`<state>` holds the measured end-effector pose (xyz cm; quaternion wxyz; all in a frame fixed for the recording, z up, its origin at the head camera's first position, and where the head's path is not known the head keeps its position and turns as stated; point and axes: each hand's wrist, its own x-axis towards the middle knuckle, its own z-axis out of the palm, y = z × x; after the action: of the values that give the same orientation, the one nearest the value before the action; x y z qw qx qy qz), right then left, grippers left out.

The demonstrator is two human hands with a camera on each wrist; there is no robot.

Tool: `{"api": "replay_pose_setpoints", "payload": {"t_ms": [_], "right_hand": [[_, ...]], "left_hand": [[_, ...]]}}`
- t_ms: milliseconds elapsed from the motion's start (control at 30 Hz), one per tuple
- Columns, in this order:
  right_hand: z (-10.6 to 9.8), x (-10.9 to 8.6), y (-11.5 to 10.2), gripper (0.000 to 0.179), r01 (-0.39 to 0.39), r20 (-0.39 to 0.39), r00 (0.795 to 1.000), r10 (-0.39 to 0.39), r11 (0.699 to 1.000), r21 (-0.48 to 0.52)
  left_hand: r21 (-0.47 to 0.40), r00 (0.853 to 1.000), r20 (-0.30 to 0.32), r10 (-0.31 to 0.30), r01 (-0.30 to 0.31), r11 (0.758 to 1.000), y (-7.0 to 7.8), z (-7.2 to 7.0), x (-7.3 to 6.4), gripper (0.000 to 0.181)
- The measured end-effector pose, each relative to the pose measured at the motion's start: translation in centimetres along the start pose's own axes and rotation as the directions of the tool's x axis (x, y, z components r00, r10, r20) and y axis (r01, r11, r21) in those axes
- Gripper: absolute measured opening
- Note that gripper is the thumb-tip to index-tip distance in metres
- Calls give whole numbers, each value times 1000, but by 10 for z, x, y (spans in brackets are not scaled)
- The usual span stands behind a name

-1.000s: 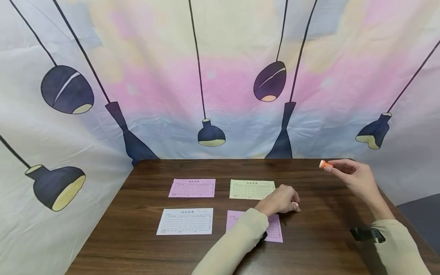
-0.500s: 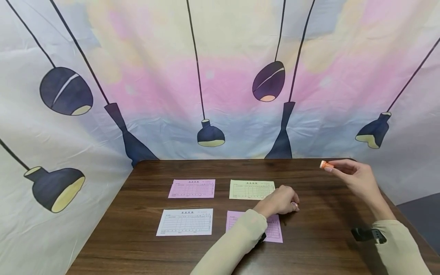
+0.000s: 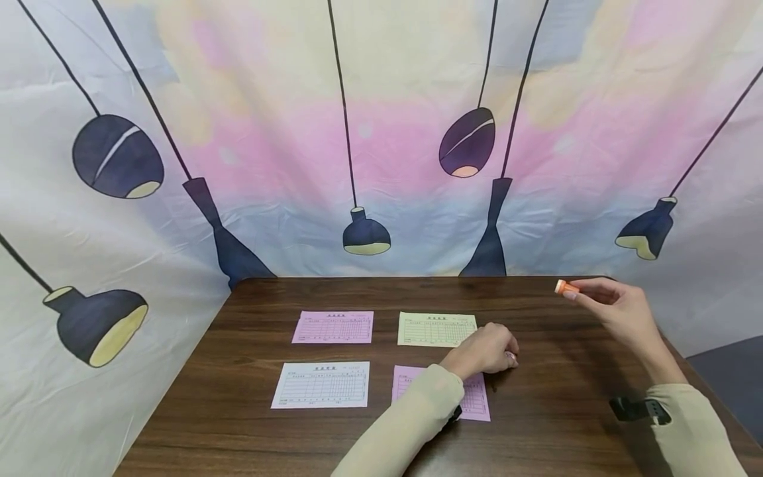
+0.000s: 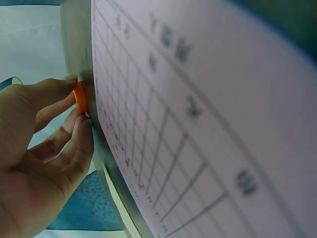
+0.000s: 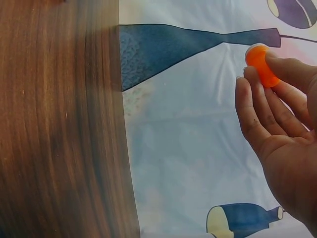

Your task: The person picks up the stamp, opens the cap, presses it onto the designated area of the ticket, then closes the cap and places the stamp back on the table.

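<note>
My right hand (image 3: 622,315) is raised over the table's right side. Its thumb and fingers pinch a small orange cylinder (image 5: 262,68) with a white end, which points left in the head view. Low at the table, my left hand (image 3: 485,349) pinches a small, flat orange round piece (image 4: 80,98). In the head view most of that piece is hidden by the fingers, and only a pale pinkish bit shows. The left forearm crosses a pink printed form (image 3: 477,396), covering its middle. Beyond the left hand lies a yellow form (image 3: 432,329), its lower right corner overlapped by the hand.
A second pink form (image 3: 334,327) and a white form (image 3: 322,385) lie on the left of the dark wood table (image 3: 238,371). Behind the table hangs a cloth (image 3: 298,132) printed with lamps.
Almost nothing differs. Both hands stay in place with their orange pieces, and the head view shifts very slightly.
</note>
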<state>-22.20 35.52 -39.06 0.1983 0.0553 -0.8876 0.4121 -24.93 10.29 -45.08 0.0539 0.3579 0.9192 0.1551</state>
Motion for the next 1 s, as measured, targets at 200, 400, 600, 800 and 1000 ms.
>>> {"api": "replay_pose_setpoints", "payload": {"t_ms": [200, 400, 600, 800, 1000], "right_hand": [[1, -1, -1, 37, 3, 3, 1000, -3, 1000, 4], [1, -1, 2, 38, -17, 19, 1000, 17, 1000, 3], [2, 1, 0, 39, -23, 18, 1000, 22, 1000, 16], [5, 2, -4, 39, -9, 25, 1000, 9, 1000, 14], [6, 2, -4, 37, 0, 31, 1000, -1, 1000, 23]], "left_hand": [[42, 1000, -6, 20, -19, 999, 0, 1, 0, 19], [89, 999, -12, 33, -32, 996, 1, -1, -1, 27], [142, 997, -28, 73, -69, 988, 1, -10, -4, 20], [202, 994, -46, 102, -90, 975, -1, -21, -10, 19], [239, 992, -30, 126, -115, 964, -10, -28, -21, 23]]}}
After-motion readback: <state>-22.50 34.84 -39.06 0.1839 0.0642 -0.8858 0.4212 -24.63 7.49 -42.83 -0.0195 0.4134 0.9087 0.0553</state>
